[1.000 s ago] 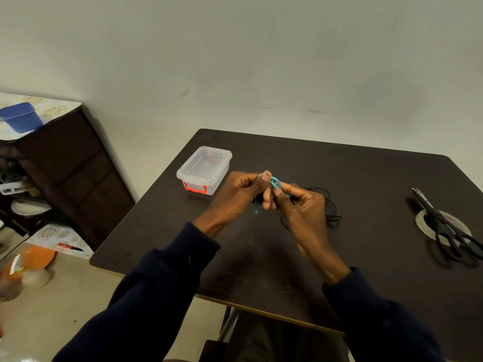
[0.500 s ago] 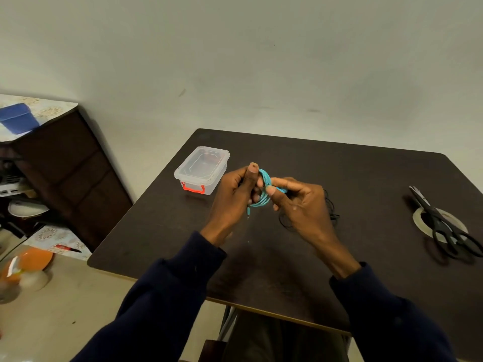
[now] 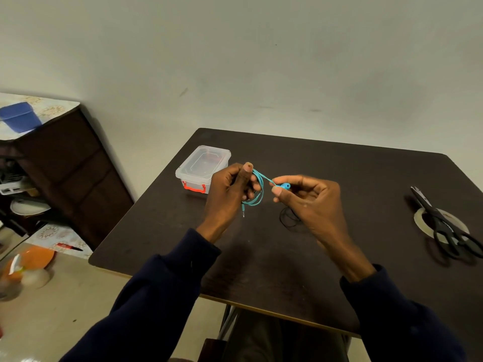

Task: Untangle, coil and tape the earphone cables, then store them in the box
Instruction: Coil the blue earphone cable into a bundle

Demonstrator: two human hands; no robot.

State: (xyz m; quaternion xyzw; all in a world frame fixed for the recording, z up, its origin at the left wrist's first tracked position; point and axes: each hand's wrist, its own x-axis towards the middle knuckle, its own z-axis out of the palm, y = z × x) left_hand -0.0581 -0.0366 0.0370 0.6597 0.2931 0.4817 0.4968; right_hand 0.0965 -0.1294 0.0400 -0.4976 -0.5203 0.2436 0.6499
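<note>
On the desk (image 3: 339,178) I see the box (image 3: 203,168) far left, lid on, red latch facing me. Just right of it my left hand (image 3: 230,194) is up off the desk, its grip closed round a loose coil of the teal cable (image 3: 258,190), the plug dangling below. My right hand (image 3: 311,202) has a narrow grip pinching the teal earbud (image 3: 286,186), cable taut between the hands. A black cable (image 3: 288,218) lies on the desk under my right hand. Far right, scissors (image 3: 444,226) rest across a tape roll (image 3: 420,218).
</note>
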